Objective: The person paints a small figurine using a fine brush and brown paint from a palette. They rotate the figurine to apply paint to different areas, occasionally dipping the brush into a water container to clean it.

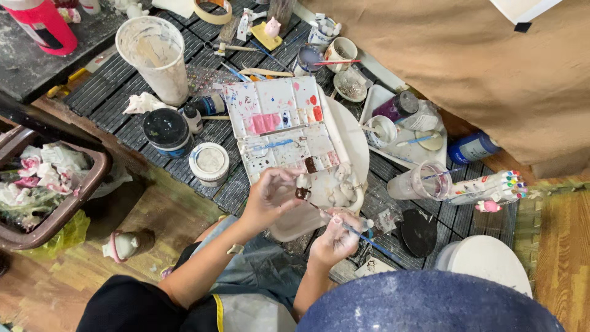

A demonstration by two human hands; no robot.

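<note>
A person seated at a cluttered slatted desk [117, 86] pinches a small white figurine [302, 184] with a dark base between the fingertips of the left hand [268, 198], just over the near edge of an open paint palette [286, 126]. The right hand [335, 238] is closed around a thin blue-handled brush [359, 235], its tip reaching toward the figurine. More pale figurines [340, 189] sit on a white plate [356, 144] half hidden under the palette; their shapes are hard to make out. A blue rounded form [430, 304] blocks the lower foreground, cut off by the frame
</note>
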